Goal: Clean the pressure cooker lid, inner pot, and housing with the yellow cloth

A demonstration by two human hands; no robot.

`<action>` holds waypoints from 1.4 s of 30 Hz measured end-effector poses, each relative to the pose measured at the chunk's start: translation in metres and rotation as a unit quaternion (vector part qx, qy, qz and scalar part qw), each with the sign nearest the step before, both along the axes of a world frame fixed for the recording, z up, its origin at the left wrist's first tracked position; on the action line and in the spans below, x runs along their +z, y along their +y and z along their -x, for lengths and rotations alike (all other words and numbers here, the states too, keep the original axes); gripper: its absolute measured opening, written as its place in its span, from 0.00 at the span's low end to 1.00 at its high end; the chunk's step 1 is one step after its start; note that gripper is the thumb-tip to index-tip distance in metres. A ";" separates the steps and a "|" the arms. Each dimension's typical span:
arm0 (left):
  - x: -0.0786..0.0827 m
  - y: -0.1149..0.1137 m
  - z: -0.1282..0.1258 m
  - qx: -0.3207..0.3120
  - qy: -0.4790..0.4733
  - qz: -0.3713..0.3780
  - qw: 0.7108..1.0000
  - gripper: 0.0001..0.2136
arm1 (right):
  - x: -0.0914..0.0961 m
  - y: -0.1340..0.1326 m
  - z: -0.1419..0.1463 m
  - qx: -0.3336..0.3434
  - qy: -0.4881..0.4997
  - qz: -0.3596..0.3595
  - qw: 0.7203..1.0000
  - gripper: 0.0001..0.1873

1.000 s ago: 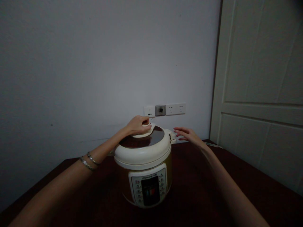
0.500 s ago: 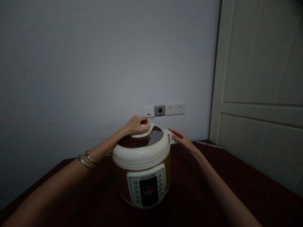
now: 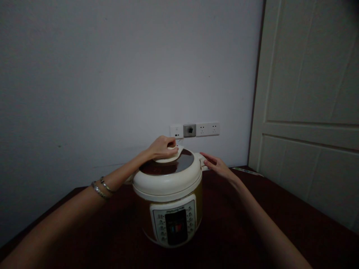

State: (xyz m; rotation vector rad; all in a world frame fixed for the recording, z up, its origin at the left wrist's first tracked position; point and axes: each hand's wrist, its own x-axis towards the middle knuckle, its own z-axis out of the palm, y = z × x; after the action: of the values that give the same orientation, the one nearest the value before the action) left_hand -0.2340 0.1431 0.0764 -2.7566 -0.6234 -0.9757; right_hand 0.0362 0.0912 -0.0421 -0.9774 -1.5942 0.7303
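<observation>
A cream and brown electric pressure cooker (image 3: pixel 169 201) stands on a dark red-brown table (image 3: pixel 238 231), its control panel facing me. My left hand (image 3: pixel 162 147) is closed round the cream handle (image 3: pixel 171 156) on top of the lid. Two bangles sit on that wrist. My right hand (image 3: pixel 215 166) has its fingers stretched out, with the fingertips touching the cooker's side handle at the right rim of the lid.
A grey-white wall rises just behind the table, with a row of sockets (image 3: pixel 195 130) right above the cooker. A cream panelled door (image 3: pixel 308 104) fills the right side. A thin flat strip (image 3: pixel 246 171) lies on the table's far right edge.
My right hand has moved left from beside the cooker until its fingertips reach the side handle. My left hand has kept its hold on the lid handle.
</observation>
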 end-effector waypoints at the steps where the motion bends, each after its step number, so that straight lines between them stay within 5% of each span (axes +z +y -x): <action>1: 0.000 0.000 0.000 -0.001 -0.003 0.001 1.000 0.09 | 0.000 0.000 0.000 0.001 0.003 0.005 1.000 0.35; 18: 0.007 -0.005 -0.001 0.059 0.082 0.028 0.995 0.11 | -0.013 0.012 0.012 -0.042 0.098 -0.003 0.994 0.32; 25: 0.007 -0.011 0.001 0.072 0.101 -0.008 0.992 0.15 | -0.015 0.005 0.018 -0.095 0.002 -0.086 0.992 0.29; 29: 0.006 -0.013 0.003 0.058 0.096 -0.043 0.993 0.16 | -0.011 -0.003 0.016 -0.117 -0.047 -0.067 0.990 0.30; 32: 0.004 -0.012 0.002 0.020 0.063 -0.035 0.997 0.17 | 0.001 -0.008 0.011 -0.128 -0.050 -0.056 0.989 0.31; 36: 0.008 -0.006 0.004 -0.018 -0.120 0.065 0.990 0.20 | 0.035 -0.019 0.014 -0.168 -0.089 -0.115 0.975 0.24; 42: 0.006 0.000 0.045 0.027 -0.378 0.207 0.902 0.20 | 0.108 -0.034 0.049 -0.165 -0.275 -0.212 0.923 0.19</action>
State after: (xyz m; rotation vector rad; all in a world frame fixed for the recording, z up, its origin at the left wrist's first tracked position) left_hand -0.2792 0.1436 0.0823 -2.5729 -1.1084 -2.1423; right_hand -0.0130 0.0567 0.0655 -1.1394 -1.8873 -0.1492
